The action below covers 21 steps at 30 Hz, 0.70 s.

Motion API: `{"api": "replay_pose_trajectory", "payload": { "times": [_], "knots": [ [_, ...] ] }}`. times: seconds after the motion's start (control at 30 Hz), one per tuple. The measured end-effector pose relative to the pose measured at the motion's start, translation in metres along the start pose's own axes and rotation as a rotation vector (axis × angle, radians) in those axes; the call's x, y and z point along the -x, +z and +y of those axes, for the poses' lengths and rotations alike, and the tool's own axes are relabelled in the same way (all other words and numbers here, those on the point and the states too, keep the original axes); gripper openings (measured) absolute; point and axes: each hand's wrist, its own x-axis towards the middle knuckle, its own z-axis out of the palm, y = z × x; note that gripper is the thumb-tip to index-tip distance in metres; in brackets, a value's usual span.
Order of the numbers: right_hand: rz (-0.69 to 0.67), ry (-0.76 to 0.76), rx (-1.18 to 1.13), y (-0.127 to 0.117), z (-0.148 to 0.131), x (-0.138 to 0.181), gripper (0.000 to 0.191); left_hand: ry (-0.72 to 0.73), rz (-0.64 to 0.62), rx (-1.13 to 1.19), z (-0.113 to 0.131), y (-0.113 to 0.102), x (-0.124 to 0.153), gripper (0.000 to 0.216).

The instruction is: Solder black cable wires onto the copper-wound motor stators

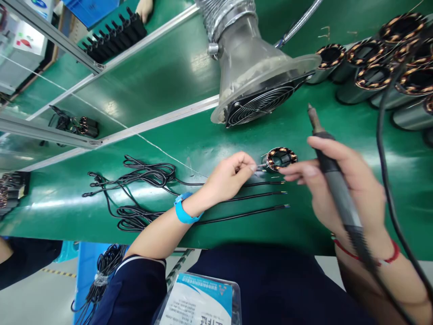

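Note:
A small motor stator (281, 159) with copper windings stands upright on the green bench between my hands. My left hand (233, 176), with a blue band at the wrist, is closed in a pinch at the stator's left side. Thin wire shows at its fingertips. My right hand (348, 185) grips a soldering iron (338, 189), its tip raised and pointing away from me. Fingers of this hand reach toward the stator's right rim; contact is unclear. Black power cables (250, 212) with stripped ends lie beside and under my left forearm.
A fume extraction hood (260, 81) with a fan grille hangs beyond the stator. Several larger stators (372, 76) stand at the back right. The iron's black cord (382, 135) runs down the right side. Another person's hand (145, 10) is near black parts (115, 38) across the bench.

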Motion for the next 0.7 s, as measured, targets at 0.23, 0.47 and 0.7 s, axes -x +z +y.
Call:
{"api": "replay_pose_trajectory", "payload": {
  "times": [0.23, 0.47, 0.7],
  "knots": [
    [0.241, -0.191, -0.012, -0.010, 0.022, 0.012, 0.027, 0.021, 0.080, -0.024, -0.008, 0.000, -0.010, 0.012],
    [0.247, -0.394, -0.028, -0.007, 0.038, 0.011, 0.028, 0.073, 0.079, -0.050, -0.015, 0.001, -0.010, 0.012],
    [0.167, -0.362, 0.002, -0.009, 0.035, 0.013, 0.030, 0.092, 0.092, -0.050, -0.017, 0.002, -0.009, 0.014]
  ]
}}
